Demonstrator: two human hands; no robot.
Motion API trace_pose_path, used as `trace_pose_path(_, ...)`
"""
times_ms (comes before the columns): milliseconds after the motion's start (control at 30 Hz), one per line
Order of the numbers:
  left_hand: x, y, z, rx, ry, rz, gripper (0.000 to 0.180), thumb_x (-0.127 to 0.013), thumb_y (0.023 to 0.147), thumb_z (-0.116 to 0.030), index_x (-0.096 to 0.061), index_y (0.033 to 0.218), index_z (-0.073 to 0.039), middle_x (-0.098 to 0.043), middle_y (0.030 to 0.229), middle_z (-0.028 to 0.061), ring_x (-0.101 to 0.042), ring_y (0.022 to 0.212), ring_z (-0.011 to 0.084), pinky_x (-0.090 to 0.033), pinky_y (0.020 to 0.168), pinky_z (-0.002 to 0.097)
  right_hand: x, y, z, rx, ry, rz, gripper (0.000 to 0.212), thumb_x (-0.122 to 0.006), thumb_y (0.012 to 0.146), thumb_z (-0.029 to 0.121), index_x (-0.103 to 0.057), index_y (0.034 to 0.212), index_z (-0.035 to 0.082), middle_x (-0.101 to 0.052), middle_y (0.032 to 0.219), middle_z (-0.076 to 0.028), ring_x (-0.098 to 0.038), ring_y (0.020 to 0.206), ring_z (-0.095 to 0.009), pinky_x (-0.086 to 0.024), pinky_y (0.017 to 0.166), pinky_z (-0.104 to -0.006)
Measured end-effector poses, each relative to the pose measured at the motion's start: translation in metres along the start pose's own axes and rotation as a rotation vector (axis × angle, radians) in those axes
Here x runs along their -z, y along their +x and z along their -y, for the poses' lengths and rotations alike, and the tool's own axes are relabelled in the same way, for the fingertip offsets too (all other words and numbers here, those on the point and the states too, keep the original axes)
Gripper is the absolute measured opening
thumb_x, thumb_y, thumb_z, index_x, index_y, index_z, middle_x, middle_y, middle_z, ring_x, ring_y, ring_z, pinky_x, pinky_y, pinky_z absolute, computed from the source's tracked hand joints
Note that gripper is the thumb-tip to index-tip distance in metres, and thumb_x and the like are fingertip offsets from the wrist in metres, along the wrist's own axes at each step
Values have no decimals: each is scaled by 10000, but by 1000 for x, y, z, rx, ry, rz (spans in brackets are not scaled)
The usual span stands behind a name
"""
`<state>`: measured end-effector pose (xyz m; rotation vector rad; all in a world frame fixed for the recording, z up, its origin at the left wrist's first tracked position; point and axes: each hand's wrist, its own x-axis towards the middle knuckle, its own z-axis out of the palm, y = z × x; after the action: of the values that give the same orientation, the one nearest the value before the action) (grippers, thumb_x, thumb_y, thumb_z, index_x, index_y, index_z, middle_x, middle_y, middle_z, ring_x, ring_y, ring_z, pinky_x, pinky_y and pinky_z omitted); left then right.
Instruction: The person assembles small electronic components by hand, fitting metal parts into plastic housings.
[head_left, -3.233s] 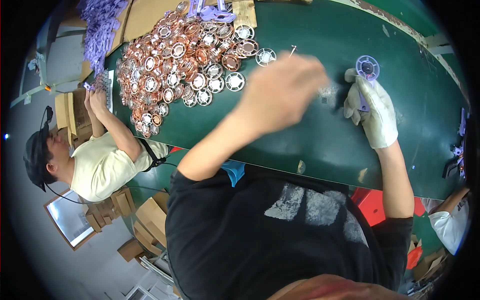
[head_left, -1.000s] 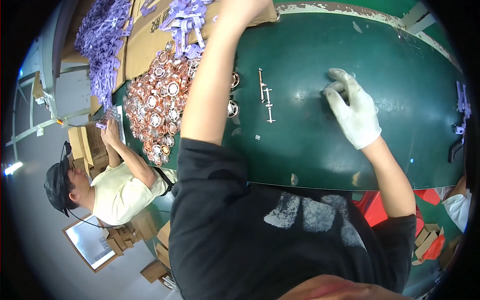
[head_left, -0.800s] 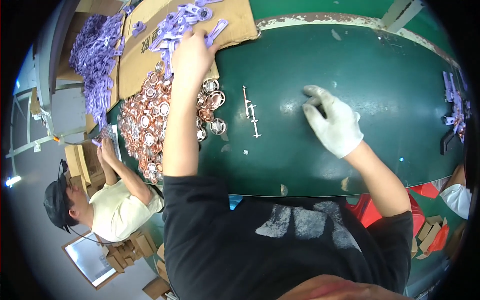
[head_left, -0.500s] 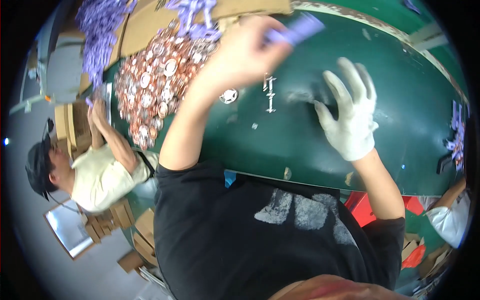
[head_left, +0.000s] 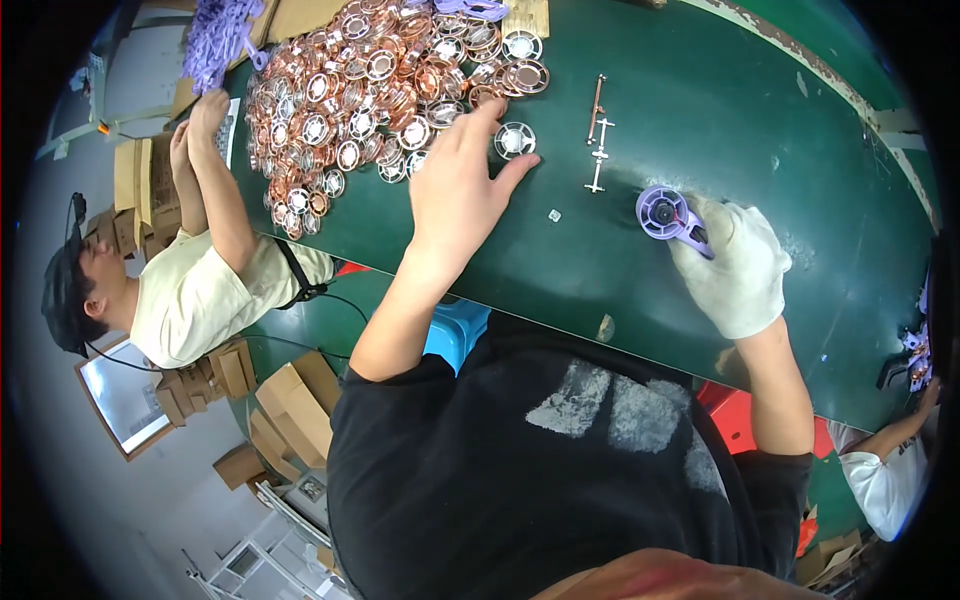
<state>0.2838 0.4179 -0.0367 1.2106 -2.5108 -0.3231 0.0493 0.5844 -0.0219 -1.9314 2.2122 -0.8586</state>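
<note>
My right hand (head_left: 735,265), in a white glove, is closed around the handle of a purple handheld fan body (head_left: 654,232). Its round head faces up, with a dark hub in the middle. My bare left hand (head_left: 460,185) is at the right edge of a heap of round covers (head_left: 380,65), coppery and silver, with spoked rims. Thumb and forefinger are spread on either side of one silver spoked cover (head_left: 515,141); whether they touch it I cannot tell. No object shows in that palm.
Thin silver (head_left: 600,155) and copper (head_left: 597,108) strips lie on the green table (head_left: 560,270), beside a small clear scrap (head_left: 555,215). Purple parts (head_left: 215,45) are piled at the far left. A co-worker (head_left: 200,300) sits left; another person's arm (head_left: 895,425) shows at right.
The purple fan body has passed from my left hand to my right, which was open and is now closed. My left hand has come down to the covers. The view has shifted.
</note>
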Motion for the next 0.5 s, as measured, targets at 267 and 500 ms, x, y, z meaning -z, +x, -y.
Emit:
trace_pose_path(267, 9, 4, -44, -303, -467, 163, 218, -618, 915, 55, -658, 1116, -20, -654, 936, 131, -668, 803, 305, -532, 676, 349, -3, -1, -7, 65, -8, -22, 280, -809, 727, 162, -741, 997, 128, -679, 744, -64, -665, 693, -264, -512, 661, -370)
trace_pose_path(500, -1, 27, -82, -683, -240, 66, 183, -794, 821, -139, -707, 975, -96, -640, 856, 2, -649, 654, 223, -501, 534, 335, 8, 2, 0, 33, -39, 144, 200, -763, 771, 211, -735, 953, 131, -667, 705, -82, -670, 688, -282, -527, 666, -381)
